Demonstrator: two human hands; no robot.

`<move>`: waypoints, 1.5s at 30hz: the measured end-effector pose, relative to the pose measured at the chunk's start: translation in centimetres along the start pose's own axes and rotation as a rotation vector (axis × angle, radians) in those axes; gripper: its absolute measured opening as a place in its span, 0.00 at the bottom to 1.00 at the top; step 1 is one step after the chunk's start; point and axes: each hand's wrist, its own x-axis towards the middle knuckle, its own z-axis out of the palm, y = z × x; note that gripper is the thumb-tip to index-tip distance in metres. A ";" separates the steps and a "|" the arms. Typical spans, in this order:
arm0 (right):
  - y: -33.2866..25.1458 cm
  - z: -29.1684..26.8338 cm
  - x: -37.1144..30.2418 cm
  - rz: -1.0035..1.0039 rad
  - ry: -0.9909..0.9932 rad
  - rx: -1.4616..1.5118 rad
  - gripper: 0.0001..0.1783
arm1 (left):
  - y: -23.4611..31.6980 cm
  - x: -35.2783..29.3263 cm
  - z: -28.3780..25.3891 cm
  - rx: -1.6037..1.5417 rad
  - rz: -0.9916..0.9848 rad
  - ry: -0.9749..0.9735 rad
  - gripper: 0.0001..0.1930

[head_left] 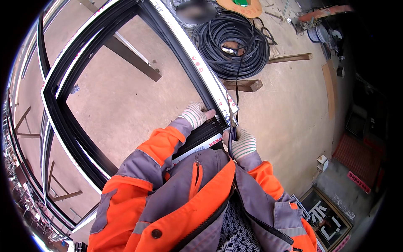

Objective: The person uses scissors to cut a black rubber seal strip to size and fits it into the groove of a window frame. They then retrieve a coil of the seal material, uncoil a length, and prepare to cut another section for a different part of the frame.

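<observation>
A large black window frame (184, 63) with white protective film on its outer faces lies in front of me, its near right corner close to my body. My left hand (195, 114), in a striped knit glove, is closed over the frame near that corner, the bare thumb pressing on the black profile. Just outside the corner, my right hand (243, 144), gloved alike, is closed around a dark-handled hand tool (230, 136), whose metal end meets the corner; its exact kind is unclear. A thin black rubber strip (237, 90) hangs down to this spot from a coil.
The big coil of black rubber strip (210, 44) lies beyond the frame's right side. Wooden bars (247, 85) stick out beneath it. More frames (44, 147) stand along the left. A framed sign (327, 218) and a red crate (357, 155) are at the right.
</observation>
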 end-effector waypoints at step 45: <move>-2.4 -0.3 0.4 0.125 -0.010 -0.145 0.18 | -1.5 4.1 -4.3 -0.372 -0.031 -0.274 0.14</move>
